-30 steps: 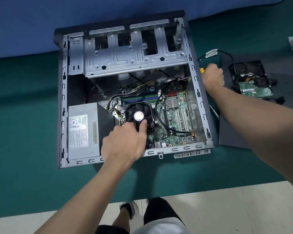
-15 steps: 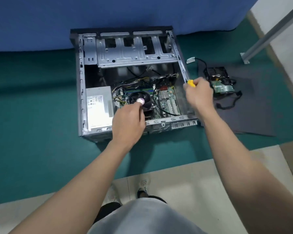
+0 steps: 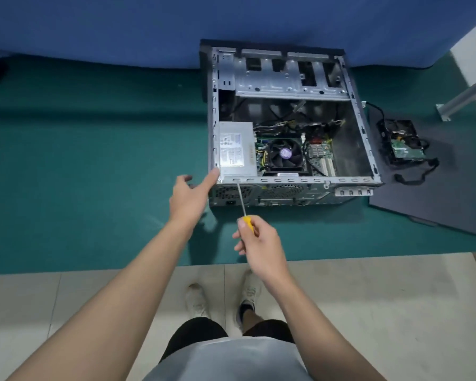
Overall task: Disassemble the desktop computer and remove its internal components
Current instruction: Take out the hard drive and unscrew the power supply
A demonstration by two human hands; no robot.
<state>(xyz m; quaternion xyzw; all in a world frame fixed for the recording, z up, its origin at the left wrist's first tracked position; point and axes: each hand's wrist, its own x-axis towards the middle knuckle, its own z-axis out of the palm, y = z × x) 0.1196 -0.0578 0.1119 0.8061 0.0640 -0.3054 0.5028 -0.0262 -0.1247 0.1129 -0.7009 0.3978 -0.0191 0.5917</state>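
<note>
An open grey computer case lies on its side on the green mat. Inside it sit a silver power supply, a black CPU fan and the green motherboard. My left hand is stretched out with straight fingers, its fingertips touching the case's near left corner. My right hand grips the yellow handle of a screwdriver, in front of the case. The metal shaft points up at the case's near rim beside the power supply.
A removed hard drive with black cables lies on a dark panel to the right of the case. A blue wall runs behind. A metal leg stands at the far right. My feet stand on pale floor tiles below the mat.
My left hand left the CPU fan and moved to the case's near left corner. My right hand brought the screwdriver from the case's right side to its front. The view pulled back.
</note>
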